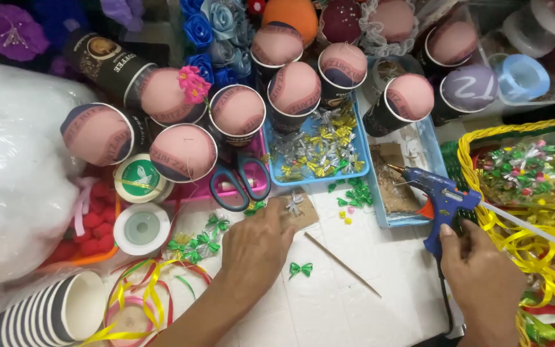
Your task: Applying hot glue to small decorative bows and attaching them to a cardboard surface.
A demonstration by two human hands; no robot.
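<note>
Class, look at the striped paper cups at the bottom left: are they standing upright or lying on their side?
On their side: the stack of striped cups lies with its open mouth facing right.

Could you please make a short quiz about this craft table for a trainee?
1. True or false: the right hand is at the handle of the blue glue gun.
2. Which thing lies between the two hands? A) wooden stick B) spoon C) pencil
3. What colour is the small bow just right of the left hand?

Key: 1 true. 2 A. 3 green.
</note>
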